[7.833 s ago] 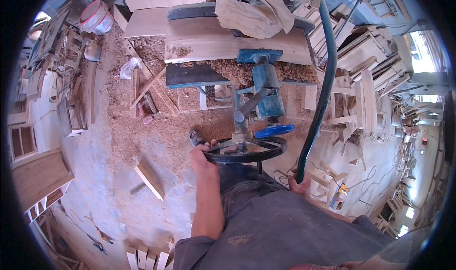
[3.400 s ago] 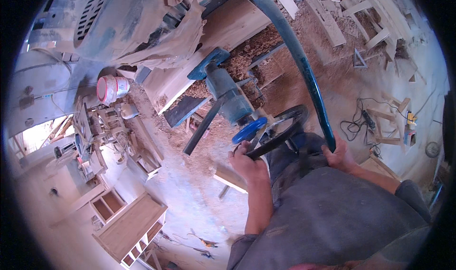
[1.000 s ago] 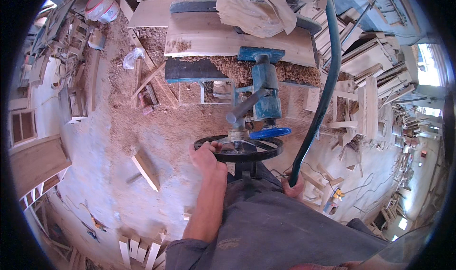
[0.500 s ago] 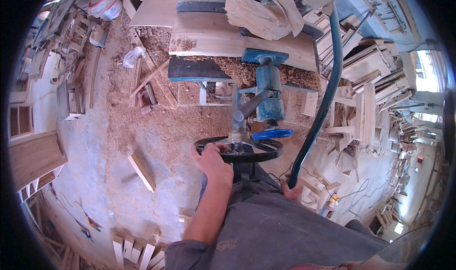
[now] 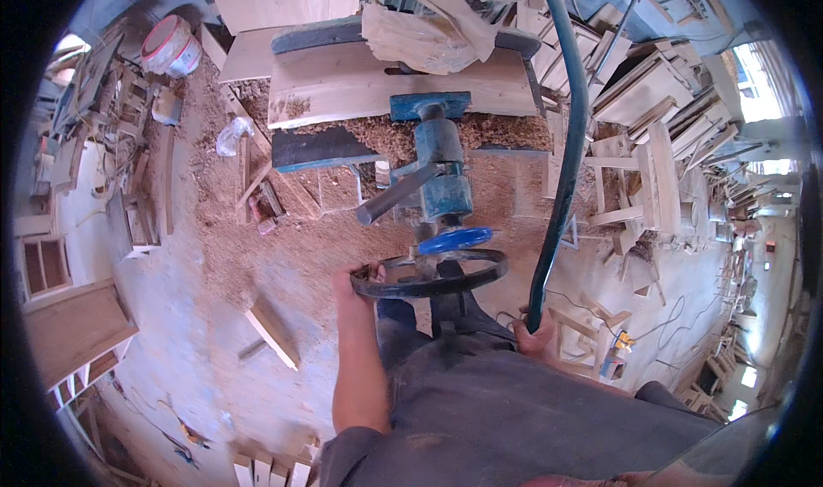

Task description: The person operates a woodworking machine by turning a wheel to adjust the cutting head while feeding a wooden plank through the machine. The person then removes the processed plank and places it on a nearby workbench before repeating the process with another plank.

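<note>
the left hand [image 5: 346, 285] was curled, its bare forearm [image 5: 360, 371] below it; to its right and slightly lower, the right hand [image 5: 537, 339] was clenched.

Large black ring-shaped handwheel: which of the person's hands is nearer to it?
Left. The left hand grips the left side of the handwheel; the right hand is apart from it, farther right, around the lower end of the long curved dark-teal lever.

The left hand [image 5: 353, 285] grips the rim of a black wheel [image 5: 424, 290], while the right hand [image 5: 537, 333] wraps the lower end of a long dark bar [image 5: 565, 168]. A smaller blue wheel [image 5: 456, 240] sits just beyond (2 wheels close together). Farther off, wood shavings [image 5: 507, 131] lie along a pale board [image 5: 330, 82].
</note>
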`<state>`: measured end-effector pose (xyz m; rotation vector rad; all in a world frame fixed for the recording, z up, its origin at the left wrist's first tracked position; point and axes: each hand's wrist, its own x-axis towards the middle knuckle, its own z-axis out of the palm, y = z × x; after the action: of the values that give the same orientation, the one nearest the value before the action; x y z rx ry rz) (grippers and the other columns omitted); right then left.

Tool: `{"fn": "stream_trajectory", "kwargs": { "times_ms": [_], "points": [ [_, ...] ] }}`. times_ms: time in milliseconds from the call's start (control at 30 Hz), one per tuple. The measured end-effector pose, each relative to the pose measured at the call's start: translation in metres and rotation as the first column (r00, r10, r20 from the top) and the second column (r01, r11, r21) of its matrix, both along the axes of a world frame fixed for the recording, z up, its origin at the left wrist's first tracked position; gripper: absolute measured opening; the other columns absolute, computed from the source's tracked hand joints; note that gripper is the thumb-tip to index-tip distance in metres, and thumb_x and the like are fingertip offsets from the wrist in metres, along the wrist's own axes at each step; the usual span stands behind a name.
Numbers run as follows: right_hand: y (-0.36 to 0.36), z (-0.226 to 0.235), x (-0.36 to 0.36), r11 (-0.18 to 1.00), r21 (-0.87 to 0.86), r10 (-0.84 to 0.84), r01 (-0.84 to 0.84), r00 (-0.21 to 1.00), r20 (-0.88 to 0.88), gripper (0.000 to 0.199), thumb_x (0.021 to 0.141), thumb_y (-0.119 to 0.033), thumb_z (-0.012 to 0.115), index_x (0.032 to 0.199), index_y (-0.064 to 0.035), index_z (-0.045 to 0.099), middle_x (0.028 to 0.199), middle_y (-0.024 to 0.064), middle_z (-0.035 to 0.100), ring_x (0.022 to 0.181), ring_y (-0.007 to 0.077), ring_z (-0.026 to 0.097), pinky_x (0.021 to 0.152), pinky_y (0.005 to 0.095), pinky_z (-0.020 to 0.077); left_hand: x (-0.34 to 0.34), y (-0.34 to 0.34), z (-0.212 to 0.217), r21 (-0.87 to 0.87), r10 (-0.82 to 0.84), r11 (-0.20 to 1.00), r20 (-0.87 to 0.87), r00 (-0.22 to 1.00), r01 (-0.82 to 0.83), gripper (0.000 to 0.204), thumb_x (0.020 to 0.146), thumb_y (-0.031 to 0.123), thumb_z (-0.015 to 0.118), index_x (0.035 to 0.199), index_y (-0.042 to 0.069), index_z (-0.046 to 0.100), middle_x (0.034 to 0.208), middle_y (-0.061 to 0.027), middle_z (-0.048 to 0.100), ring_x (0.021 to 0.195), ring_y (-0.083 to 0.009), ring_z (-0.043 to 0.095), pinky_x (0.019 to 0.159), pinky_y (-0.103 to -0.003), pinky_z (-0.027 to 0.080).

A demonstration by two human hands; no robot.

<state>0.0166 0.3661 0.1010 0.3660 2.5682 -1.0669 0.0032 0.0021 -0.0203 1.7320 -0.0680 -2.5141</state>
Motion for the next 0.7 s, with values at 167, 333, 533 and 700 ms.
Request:
{"fn": "stream_trajectory", "kwargs": {
  "times_ms": [167, 333, 533, 700],
  "points": [
    [-0.002, 0.006, -0.007, 0.999, -0.010, 0.046, -0.047, 0.997, -0.056, 0.030, 0.080, -0.015, 0.071, 0.106, -0.0038, 0.060, 0.083, 0.0069, 0.061, 0.072, 0.0154, 0.055, 0.068, 0.0329, 0.0469, -0.023, 0.047, 0.082, -0.298, 0.127, 0.948, 0.035, 0.991, -0.111, 0.032, 0.068, -0.006, 0.047, 0.100, -0.002, 0.043, 0.085, -0.0187, 0.057, 0.078, -0.0310, 0.062, 0.066, -0.039, 0.055],
    [-0.006, 0.023, -0.013, 0.998, 0.022, 0.054, -0.053, 0.998, -0.015, 0.031, 0.081, -0.016, 0.070, 0.106, -0.0021, 0.060, 0.087, 0.0094, 0.063, 0.076, 0.0182, 0.058, 0.072, 0.0345, 0.0478, -0.012, 0.036, 0.045, -0.210, 0.087, 0.974, -0.026, 0.996, -0.090, 0.030, 0.065, -0.011, 0.044, 0.093, -0.004, 0.042, 0.084, -0.0187, 0.052, 0.075, -0.0316, 0.061, 0.070, -0.040, 0.056],
    [0.002, 0.029, -0.019, 0.997, -0.001, 0.073, -0.073, 0.997, 0.008, 0.034, 0.081, -0.019, 0.070, 0.107, 0.0007, 0.060, 0.086, 0.0126, 0.063, 0.080, 0.0227, 0.061, 0.073, 0.0374, 0.0484, 0.012, 0.018, -0.056, -0.086, 0.044, 0.995, -0.095, 0.994, -0.053, 0.013, 0.064, -0.007, 0.046, 0.077, -0.006, 0.043, 0.079, -0.0210, 0.051, 0.072, -0.0340, 0.058, 0.069, -0.042, 0.056],
    [0.009, 0.026, -0.021, 0.994, 0.031, 0.103, -0.101, 0.990, -0.092, 0.031, 0.082, -0.018, 0.069, 0.105, -0.0001, 0.061, 0.083, 0.0139, 0.063, 0.074, 0.0259, 0.061, 0.069, 0.0374, 0.0488, -0.008, 0.021, -0.011, -0.032, -0.215, 0.976, -0.290, 0.933, 0.215, 0.016, 0.072, 0.002, 0.047, 0.082, -0.010, 0.045, 0.088, -0.0261, 0.057, 0.077, -0.0373, 0.060, 0.074, -0.048, 0.056]
  ]
}}
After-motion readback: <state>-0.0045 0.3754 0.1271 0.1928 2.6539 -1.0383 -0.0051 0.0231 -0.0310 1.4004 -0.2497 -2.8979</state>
